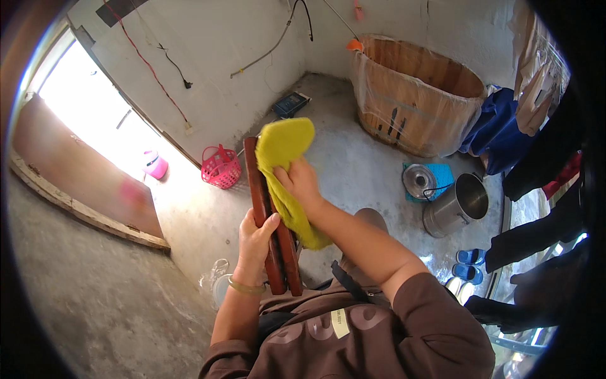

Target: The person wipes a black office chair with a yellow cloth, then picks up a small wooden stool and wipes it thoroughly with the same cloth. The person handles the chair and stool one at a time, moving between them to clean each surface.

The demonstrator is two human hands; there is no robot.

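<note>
Left hand (255, 237) grips wooden board (271, 221); right hand (303, 183) presses yellow cloth (284, 170), partly hiding it.

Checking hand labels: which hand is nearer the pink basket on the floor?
Left. The left hand grips the dark wooden piece on the side toward the pink basket; the right hand presses the yellow cloth on the far side.

Bare concrete floor (353, 161), wooden tub (413, 95), pink basket (221, 167), steel pot (457, 203), blue slippers (468, 264)
</note>
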